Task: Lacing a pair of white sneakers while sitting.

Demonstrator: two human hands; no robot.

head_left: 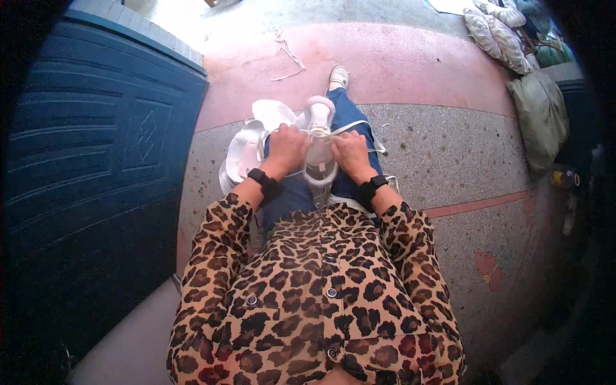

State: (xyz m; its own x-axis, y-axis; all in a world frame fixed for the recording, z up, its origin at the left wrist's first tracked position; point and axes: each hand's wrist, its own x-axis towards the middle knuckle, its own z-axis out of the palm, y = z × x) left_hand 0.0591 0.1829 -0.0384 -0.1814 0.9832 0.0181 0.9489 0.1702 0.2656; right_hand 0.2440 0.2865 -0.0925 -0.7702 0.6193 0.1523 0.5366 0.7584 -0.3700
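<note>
A pale white-and-pinkish sneaker (321, 154) lies lengthwise between my thighs, in the middle of the view. White shoelace (319, 133) crosses over its upper between my two hands. My left hand (289, 147) is closed on the lace at the shoe's left side. On the other side, my right hand (351, 153) has its fingers curled round the lace too. A length of lace loops beyond my right hand over the blue jeans (344, 110). White shoe-like pieces (240, 144), one with a pink part, are bunched to the left of my left hand.
Loose white laces (294, 58) lie on the pinkish floor ahead. My white shoe (339, 77) rests on the floor at the end of my stretched leg. A dark blue panelled door (96, 141) stands at the left. Stuffed sacks (539, 119) are along the right side.
</note>
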